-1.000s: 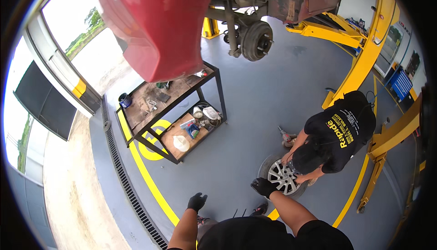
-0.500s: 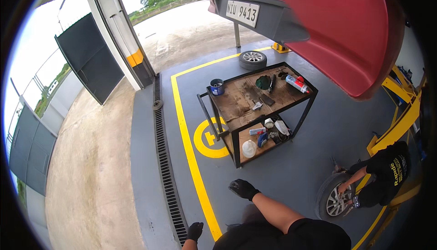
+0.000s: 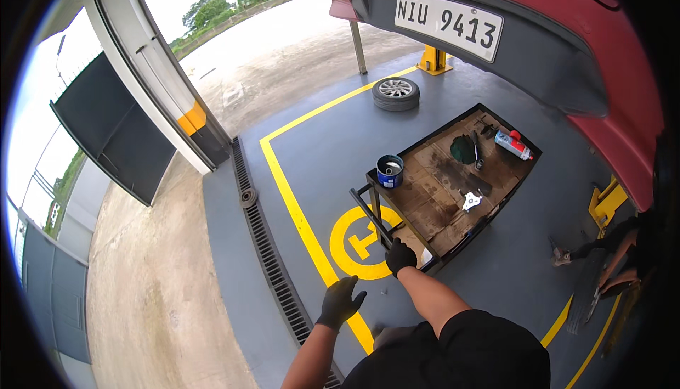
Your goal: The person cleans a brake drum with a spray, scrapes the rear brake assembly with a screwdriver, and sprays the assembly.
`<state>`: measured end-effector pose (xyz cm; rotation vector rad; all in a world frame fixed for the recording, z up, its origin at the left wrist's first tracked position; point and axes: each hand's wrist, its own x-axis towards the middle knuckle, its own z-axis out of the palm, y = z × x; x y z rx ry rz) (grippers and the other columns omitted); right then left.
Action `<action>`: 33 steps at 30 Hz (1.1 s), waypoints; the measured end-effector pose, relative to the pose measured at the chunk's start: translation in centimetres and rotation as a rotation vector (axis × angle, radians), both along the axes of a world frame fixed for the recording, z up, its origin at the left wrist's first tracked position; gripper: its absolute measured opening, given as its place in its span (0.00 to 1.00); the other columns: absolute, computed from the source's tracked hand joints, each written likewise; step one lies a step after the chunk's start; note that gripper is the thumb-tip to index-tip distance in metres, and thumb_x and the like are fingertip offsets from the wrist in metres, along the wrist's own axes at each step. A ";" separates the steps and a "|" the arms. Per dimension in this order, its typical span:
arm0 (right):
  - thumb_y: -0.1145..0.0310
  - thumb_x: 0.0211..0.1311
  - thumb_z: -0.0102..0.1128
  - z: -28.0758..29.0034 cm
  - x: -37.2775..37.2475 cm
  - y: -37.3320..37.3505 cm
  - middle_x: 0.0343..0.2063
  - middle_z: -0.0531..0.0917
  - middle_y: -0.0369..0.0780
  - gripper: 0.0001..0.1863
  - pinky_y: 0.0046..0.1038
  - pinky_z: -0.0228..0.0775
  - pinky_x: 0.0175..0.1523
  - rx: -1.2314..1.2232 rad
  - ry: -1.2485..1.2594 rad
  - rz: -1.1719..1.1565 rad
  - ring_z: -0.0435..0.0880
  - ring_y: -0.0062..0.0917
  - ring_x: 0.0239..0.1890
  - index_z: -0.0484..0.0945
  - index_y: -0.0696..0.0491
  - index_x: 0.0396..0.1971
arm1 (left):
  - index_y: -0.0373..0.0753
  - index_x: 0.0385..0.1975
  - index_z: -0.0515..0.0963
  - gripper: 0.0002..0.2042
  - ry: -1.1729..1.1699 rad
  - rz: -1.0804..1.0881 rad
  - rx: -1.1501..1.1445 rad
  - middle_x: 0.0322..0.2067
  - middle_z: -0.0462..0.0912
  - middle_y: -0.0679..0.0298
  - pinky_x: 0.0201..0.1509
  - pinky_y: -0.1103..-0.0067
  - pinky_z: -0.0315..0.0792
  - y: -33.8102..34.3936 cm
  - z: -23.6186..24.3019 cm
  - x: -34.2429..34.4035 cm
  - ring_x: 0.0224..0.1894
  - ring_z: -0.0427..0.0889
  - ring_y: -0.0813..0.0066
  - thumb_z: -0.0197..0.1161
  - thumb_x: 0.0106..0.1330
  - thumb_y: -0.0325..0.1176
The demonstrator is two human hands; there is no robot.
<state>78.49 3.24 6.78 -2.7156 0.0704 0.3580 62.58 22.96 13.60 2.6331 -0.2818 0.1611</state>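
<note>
My right hand (image 3: 401, 256), in a black glove, is closed around the near end of the handle (image 3: 370, 212) of a black-framed tool cart. To its left my left hand (image 3: 341, 302), also gloved in black, is raised with its thumb apart from the fingers and nothing in it. Stained brown cardboard (image 3: 432, 198) covers the cart's top. On it stand a blue can (image 3: 389, 171), a dark green cloth (image 3: 462, 149), a dark hand tool (image 3: 477, 156), a silver metal part (image 3: 471, 201) and a red-capped spray can (image 3: 513, 144). The lower shelf is mostly hidden.
A raised red car (image 3: 552, 56) overhangs the cart's far right. A wheel (image 3: 397, 94) lies flat beyond it, near a yellow lift post (image 3: 433, 61). At right a co-worker's arms (image 3: 623, 261) are beside a blurred upright wheel (image 3: 588, 286). A drain grate (image 3: 265, 247) runs along the left.
Both my hands have moved forward, and the right one has taken hold of the cart handle. The view has shifted closer to the cart and car.
</note>
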 end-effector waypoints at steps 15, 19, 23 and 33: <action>0.67 0.65 0.49 0.1 7.3 5.0 0.23 0.85 0.52 0.14 0.47 0.76 0.29 0.051 -0.078 -0.046 0.86 0.46 0.25 0.72 0.60 0.44 | 0.47 0.60 0.77 0.33 -0.075 -0.740 0.329 0.55 0.78 0.57 0.70 0.54 0.61 3.0 -1.4 37.9 0.63 0.72 0.54 0.75 0.49 0.45; 0.67 0.66 0.47 0.0 9.8 8.0 0.28 0.86 0.53 0.14 0.49 0.76 0.33 0.076 -0.032 -0.203 0.86 0.47 0.29 0.73 0.59 0.46 | 0.46 0.54 0.80 0.27 -0.031 -0.912 0.257 0.51 0.80 0.57 0.71 0.53 0.60 4.4 -1.6 44.1 0.59 0.74 0.54 0.73 0.49 0.41; 0.65 0.68 0.47 3.9 15.0 12.6 0.33 0.87 0.50 0.18 0.48 0.77 0.40 0.127 0.031 -0.331 0.87 0.47 0.34 0.74 0.56 0.53 | 0.44 0.50 0.81 0.23 -0.014 -1.002 0.410 0.41 0.85 0.58 0.70 0.52 0.60 5.3 -2.6 51.7 0.49 0.81 0.55 0.67 0.53 0.43; 0.61 0.68 0.47 4.1 30.2 19.1 0.29 0.86 0.51 0.16 0.50 0.76 0.39 0.211 -0.055 -0.623 0.86 0.47 0.34 0.77 0.55 0.45 | 0.49 0.21 0.85 0.20 -0.240 -1.222 0.579 0.22 0.84 0.63 0.50 0.67 0.72 4.2 -3.0 70.9 0.33 0.83 0.61 0.70 0.44 0.60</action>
